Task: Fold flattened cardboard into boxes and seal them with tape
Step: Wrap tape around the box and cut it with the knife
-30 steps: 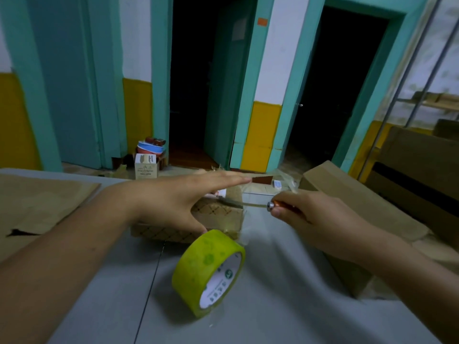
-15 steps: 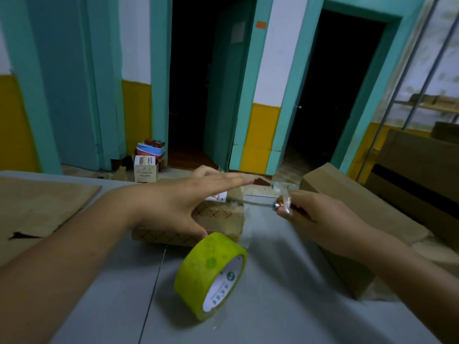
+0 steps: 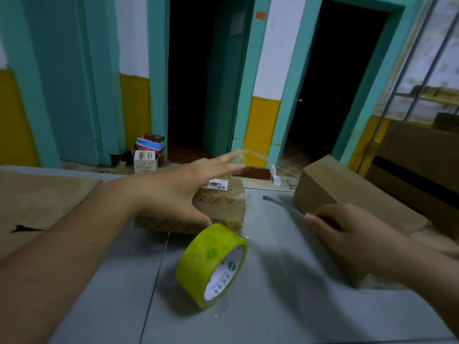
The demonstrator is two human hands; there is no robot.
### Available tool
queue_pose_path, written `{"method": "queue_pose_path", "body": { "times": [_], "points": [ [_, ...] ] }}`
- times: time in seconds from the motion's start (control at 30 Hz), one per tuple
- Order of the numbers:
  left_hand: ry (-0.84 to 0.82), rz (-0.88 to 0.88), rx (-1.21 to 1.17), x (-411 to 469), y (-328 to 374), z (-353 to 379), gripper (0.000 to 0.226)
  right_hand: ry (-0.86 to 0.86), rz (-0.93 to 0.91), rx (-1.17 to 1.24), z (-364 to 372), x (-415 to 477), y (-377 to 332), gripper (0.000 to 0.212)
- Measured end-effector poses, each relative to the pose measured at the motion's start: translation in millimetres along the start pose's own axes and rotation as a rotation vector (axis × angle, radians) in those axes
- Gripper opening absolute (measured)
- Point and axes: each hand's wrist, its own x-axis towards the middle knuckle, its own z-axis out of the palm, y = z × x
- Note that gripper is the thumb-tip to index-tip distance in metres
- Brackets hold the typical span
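Lowered and drawn back since the earlier frames, the right hand (image 3: 347, 229) is now held apart from the small patterned box (image 3: 218, 207), and a cut strip of clear tape (image 3: 263, 157) is seen curling up from the left fingertips. The small box is set near the middle of the grey table (image 3: 273, 306). It is covered by the left hand (image 3: 178, 192), fingers stretched straight, thumb laid against its near face. A yellow-green tape roll (image 3: 211, 264) is stood on edge at 6 o'clock from the box, just beside it. At 3 o'clock a knife (image 3: 283, 207) is gripped by the curled right fingers, blade pointed toward the box. Beyond it a larger cardboard box (image 3: 347, 194) is seen. Flattened cardboard (image 3: 37, 199) is laid at 9 o'clock.
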Motion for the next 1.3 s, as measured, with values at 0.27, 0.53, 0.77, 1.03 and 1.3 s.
{"method": "queue_pose_path", "body": {
  "times": [0.27, 0.53, 0.77, 1.03, 1.3],
  "points": [
    [0.015, -0.025, -0.095, 3, 20, 5, 0.097, 0.323, 0.003, 0.399, -13, 3, 1, 0.038],
    [0.049, -0.021, -0.117, 4, 18, 9, 0.089, 0.414, -0.291, 0.501, -11, 66, -53, 0.056],
    [0.074, -0.027, -0.127, 1, 11, 6, 0.089, 0.353, -0.271, 0.343, -12, 76, -46, 0.030],
    [0.115, 0.000, 0.026, -1, 9, 3, 0.064, -0.278, 0.031, 0.022, 2, 46, 2, 0.037],
    [0.143, 0.003, 0.127, -5, 0, 9, 0.063, -0.183, 0.047, 0.017, 36, 50, 0, 0.051]
  ]
}}
